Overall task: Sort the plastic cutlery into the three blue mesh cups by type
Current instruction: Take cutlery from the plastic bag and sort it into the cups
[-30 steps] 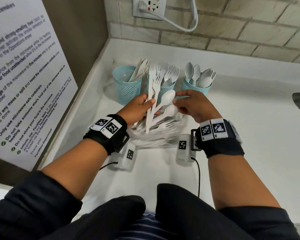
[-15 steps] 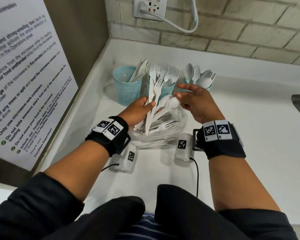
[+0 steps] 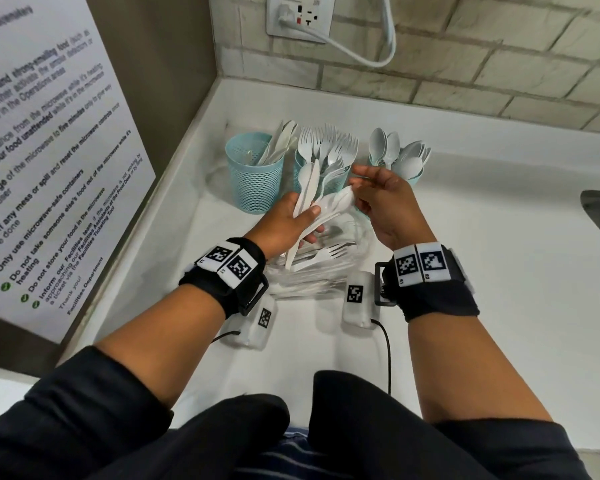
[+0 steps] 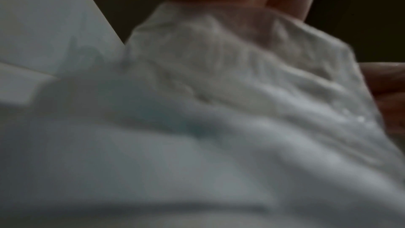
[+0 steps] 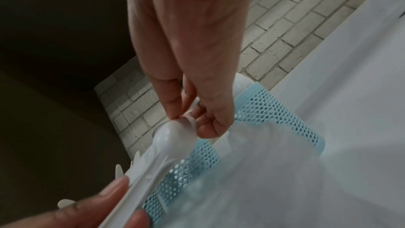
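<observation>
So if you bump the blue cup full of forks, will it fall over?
Probably it could tip: the fork cup looks light, thin mesh, and the forks stick up well above its rim. It stands close between the other two cups, which might steady it.

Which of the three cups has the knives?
The left cup, nearest the wall poster. It holds flat knife blades, while the middle cup bristles with fork tines and the right cup holds rounded spoon bowls.
</observation>
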